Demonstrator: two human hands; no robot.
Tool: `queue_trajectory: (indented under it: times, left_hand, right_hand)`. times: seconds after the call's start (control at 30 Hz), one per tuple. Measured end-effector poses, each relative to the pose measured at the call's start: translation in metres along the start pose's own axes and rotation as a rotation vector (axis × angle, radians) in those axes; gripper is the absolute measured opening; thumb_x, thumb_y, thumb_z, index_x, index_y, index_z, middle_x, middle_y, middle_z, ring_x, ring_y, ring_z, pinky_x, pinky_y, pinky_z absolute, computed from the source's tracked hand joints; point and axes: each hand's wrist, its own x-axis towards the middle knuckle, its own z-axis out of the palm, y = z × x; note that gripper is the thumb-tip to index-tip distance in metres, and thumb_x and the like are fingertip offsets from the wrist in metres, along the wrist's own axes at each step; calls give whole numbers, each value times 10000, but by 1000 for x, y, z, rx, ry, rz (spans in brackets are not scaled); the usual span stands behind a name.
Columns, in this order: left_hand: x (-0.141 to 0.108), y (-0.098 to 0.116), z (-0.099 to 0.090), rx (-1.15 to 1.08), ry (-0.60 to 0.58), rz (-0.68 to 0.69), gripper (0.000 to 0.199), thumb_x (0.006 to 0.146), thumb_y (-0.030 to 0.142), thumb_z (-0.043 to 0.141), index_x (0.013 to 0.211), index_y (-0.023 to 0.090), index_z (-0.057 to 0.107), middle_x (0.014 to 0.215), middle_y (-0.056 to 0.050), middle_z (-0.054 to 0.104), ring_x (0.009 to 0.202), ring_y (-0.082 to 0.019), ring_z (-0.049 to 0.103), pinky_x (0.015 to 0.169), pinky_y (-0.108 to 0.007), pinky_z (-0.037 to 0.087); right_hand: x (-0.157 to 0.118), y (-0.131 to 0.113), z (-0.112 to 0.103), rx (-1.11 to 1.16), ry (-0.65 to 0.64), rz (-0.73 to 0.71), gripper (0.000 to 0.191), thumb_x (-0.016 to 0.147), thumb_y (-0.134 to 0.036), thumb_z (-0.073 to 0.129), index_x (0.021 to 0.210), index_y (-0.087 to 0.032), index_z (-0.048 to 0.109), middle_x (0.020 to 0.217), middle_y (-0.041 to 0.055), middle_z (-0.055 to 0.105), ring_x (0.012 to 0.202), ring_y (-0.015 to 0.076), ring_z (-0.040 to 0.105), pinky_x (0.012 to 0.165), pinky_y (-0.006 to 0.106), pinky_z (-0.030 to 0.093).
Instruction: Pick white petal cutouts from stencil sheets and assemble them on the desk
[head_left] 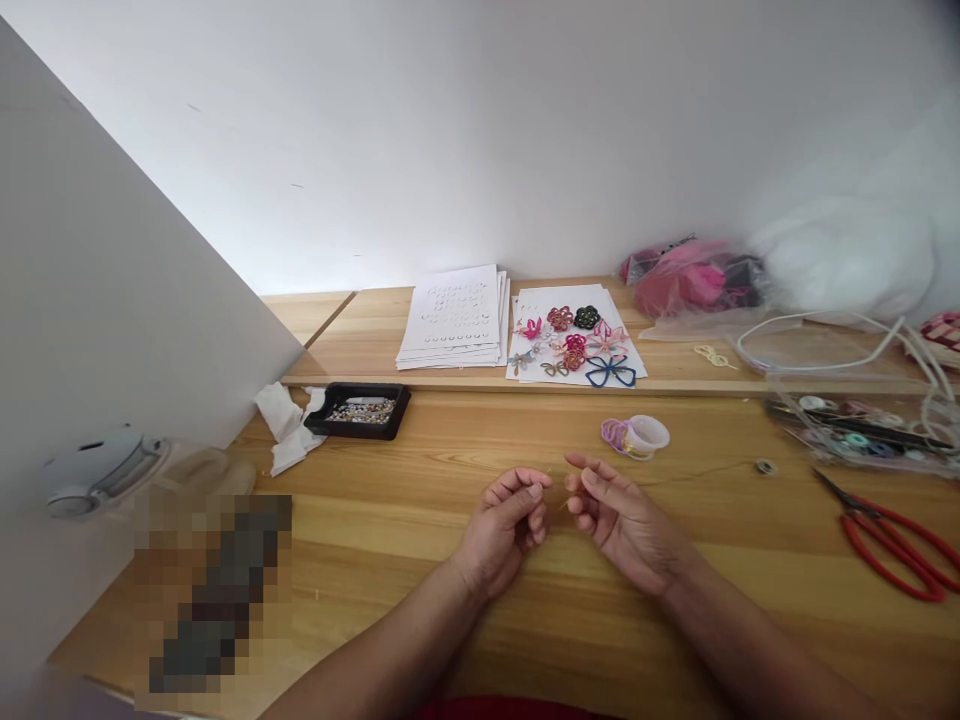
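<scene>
1. Left hand (pixel 499 530): thumb pressed against the curled forefinger, pinching thin wire (pixel 694 477) above the middle of the table (pixel 405 560).
2. Right hand (pixel 626 520): fingers bent, forefinger reaching toward the left fingertips, the hands just apart; I cannot tell whether its thumb pinches the wire.
3. The wire shows as fine bits between the hands, then runs out beyond the right hand to a small spool (pixel 765 467), toward the table's right edge.
4. Hard to make out: the wire within the fingers — too thin to follow.
5. Cut off or hidden: the red scissors (pixel 885 545) at the table's right edge — handles cropped — and a pixelated object (pixel 225 590) near its left edge.
</scene>
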Motion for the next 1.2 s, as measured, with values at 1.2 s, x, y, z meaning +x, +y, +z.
queue_trajectory:
  times: [1.2]
  left_hand:
    - [-4,-4,3,45,-116,31,342,806,172,629,1144,155,584,500,94,344,459,-61,254,452,-191,240]
  right_hand:
    - [-2,11,6,-168,1,-19,248,683,-364,855,745,-173,709,607,-22,599,514,68,541,439,169,391]
